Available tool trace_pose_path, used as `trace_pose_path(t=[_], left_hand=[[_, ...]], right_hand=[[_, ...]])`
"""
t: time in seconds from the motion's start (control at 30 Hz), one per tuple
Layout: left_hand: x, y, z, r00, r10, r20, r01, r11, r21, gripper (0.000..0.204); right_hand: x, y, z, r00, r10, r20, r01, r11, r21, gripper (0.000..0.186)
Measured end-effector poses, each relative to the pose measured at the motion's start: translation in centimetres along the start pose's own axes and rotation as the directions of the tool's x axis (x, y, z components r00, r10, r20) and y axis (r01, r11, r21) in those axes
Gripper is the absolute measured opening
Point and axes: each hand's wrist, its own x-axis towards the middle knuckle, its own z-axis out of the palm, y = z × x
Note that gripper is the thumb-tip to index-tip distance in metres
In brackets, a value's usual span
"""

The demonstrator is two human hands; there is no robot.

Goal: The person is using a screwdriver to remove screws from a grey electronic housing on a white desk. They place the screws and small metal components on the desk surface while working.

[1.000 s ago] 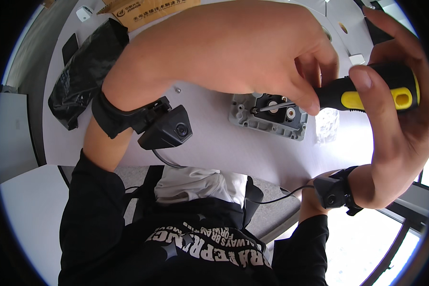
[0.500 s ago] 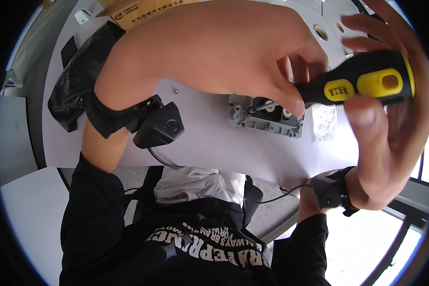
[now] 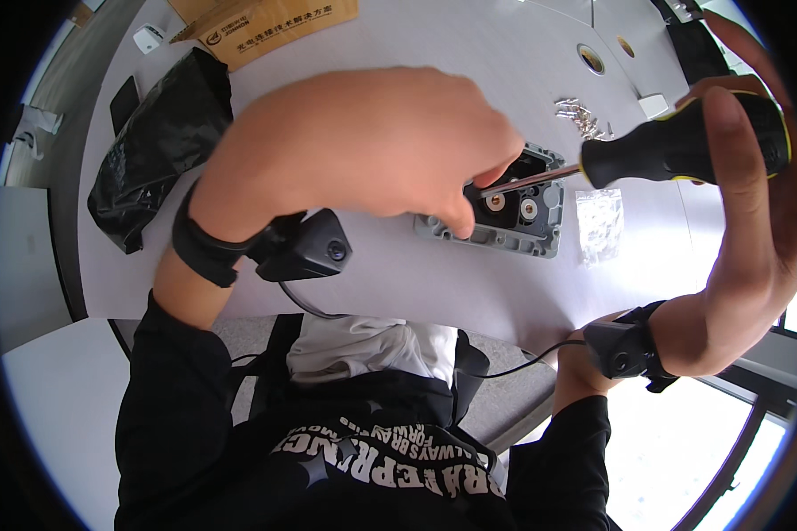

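Note:
A grey plastic socket housing (image 3: 540, 232) with two round white inserts lies on the light grey table (image 3: 390, 274). My left hand (image 3: 363, 146) rests over its left part, fingertips pinching the metal shaft near the tip of a screwdriver (image 3: 682, 146). My right hand (image 3: 753, 195) grips that screwdriver's black and yellow handle, holding it nearly level above the housing, with the tip pointing left into it. Each wrist carries a black strap with a small camera.
A small clear plastic bag (image 3: 599, 226) lies right of the housing, with several loose metal screws (image 3: 580, 117) behind it. A black bag (image 3: 155, 150) and a cardboard box (image 3: 266, 22) sit at the far left. The table's near edge runs just above my lap.
The screwdriver has tilted flatter and its handle has moved right and up. My left hand has shifted onto the housing and now pinches the shaft.

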Motion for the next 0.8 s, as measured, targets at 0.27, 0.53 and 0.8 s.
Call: trace_pose_path(t=[0.27,0.53,0.8], left_hand=[[0.8,0.4,3.7,0.994,0.106,0.03,-0.11,0.945,0.308,0.025],[0.5,0.7,3.4,0.99,0.132,-0.054,-0.112,0.954,0.279,0.014],[0.6,-0.6,3.9,0.976,0.192,-0.104,-0.167,0.963,0.213,0.011]], right_hand=[[-0.1,0.3,-0.4,1.0,0.005,-0.009,-0.005,1.0,-0.023,0.037],[-0.2,0.7,-0.6,1.0,0.0,-0.009,-0.001,0.999,-0.033,0.036],[-0.7,0.7,-0.9,1.0,0.0,-0.013,-0.001,0.999,-0.034,0.035]])
